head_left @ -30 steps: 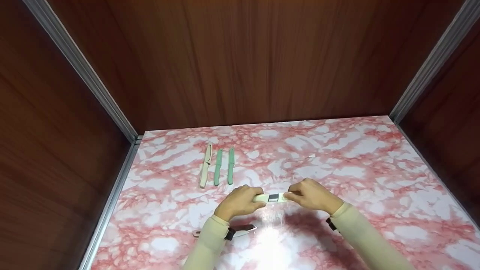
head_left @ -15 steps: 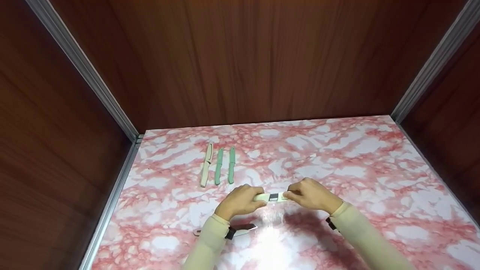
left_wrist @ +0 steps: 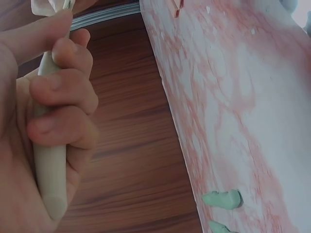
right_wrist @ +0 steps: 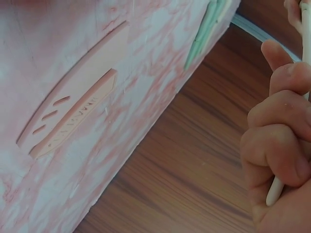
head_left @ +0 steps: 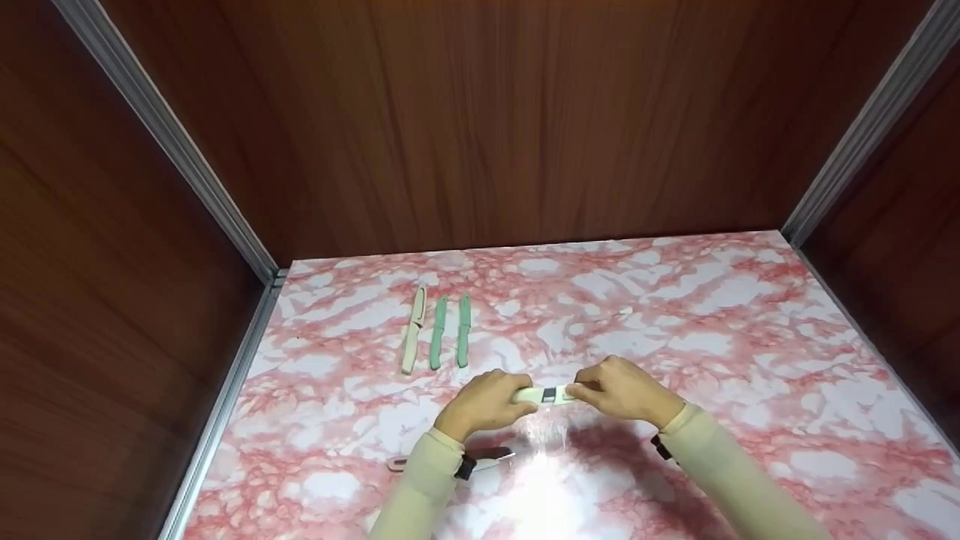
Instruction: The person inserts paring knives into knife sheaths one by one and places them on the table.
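A cream-handled knife (head_left: 531,394) is held level above the table, between my two hands. My left hand (head_left: 486,403) grips the handle (left_wrist: 51,170), its fingers curled round it in the left wrist view. On the other end, my right hand (head_left: 626,391) pinches a cream sheath (head_left: 564,393) between thumb and fingers. A short strip of grey blade (head_left: 549,394) shows between handle and sheath; the rest is covered. In the right wrist view the right hand's fingers (right_wrist: 277,111) are curled, with a pale tip poking out below them.
A cream sheathed knife (head_left: 412,330) and two green knives (head_left: 438,334) (head_left: 463,331) lie side by side at the left. Under my left sleeve lies a partly hidden slim item (head_left: 491,463). A pale pink slotted piece (right_wrist: 73,92) shows in the right wrist view. Wood walls (head_left: 480,127) enclose the marbled table.
My left hand has shifted slightly right with the handle, and the strip of bare blade has become narrower. My right hand has hardly moved. The knives on the table lie as before.
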Demonstrator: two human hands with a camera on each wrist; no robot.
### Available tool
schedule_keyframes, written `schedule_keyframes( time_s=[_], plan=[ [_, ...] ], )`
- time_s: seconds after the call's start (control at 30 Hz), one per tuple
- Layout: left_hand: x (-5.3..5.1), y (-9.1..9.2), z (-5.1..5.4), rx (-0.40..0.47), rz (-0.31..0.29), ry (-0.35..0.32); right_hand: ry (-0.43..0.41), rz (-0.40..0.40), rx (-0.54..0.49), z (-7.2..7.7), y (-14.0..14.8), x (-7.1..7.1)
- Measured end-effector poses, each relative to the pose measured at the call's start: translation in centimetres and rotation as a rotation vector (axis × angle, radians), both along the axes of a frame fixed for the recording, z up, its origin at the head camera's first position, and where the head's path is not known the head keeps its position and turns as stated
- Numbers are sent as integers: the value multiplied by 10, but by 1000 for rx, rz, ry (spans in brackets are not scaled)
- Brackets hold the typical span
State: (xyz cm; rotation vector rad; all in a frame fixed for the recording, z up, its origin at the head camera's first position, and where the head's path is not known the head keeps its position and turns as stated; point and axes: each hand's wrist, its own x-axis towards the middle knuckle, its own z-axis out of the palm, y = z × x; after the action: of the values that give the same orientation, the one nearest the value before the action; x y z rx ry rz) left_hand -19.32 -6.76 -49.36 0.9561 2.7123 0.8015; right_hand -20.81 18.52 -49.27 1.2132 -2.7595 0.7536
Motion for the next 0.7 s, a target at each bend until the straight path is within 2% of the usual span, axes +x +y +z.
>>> schedule_keyframes(
  time_s=[0.27,0.5,0.7],
  plan=[
    [0,3,4,-8,-11,27,9,6,-9,2,0,0],
    [0,8,2,2,-6,24,11,11,3,4,-2,-1],
    [0,13,1,9,2,20,45,16,7,5,-5,-1]
  ],
)
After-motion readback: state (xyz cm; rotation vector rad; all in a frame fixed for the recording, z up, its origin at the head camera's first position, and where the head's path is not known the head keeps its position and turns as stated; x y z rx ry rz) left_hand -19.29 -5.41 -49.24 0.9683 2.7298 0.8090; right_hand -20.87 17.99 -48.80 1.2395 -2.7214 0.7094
